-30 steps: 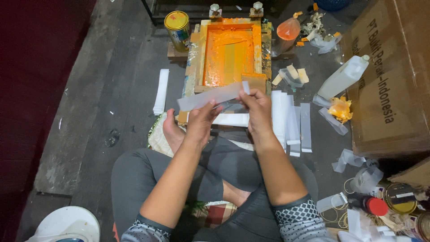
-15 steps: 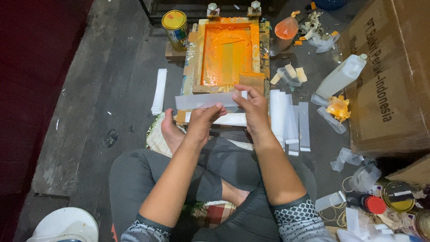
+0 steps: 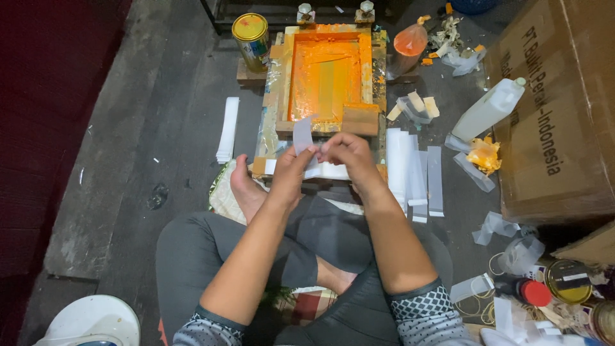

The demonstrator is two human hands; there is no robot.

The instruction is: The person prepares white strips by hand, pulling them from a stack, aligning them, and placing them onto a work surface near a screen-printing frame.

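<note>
You are looking down at a scene lit from above and slightly ahead, moderately bright in the middle and falling off to dim at the left edge and top corners. The orange printing frame (image 3: 328, 80) is vivid and sharp. Your hands (image 3: 320, 157) show slight softness. The gold tin lid (image 3: 250, 27) carries a small glare. Shadows under your legs are soft, and edges bend slightly.

Both hands, left hand (image 3: 291, 168) and right hand (image 3: 344, 152), pinching a white strip (image 3: 302, 136) before the orange-stained screen frame (image 3: 327, 77)
</note>
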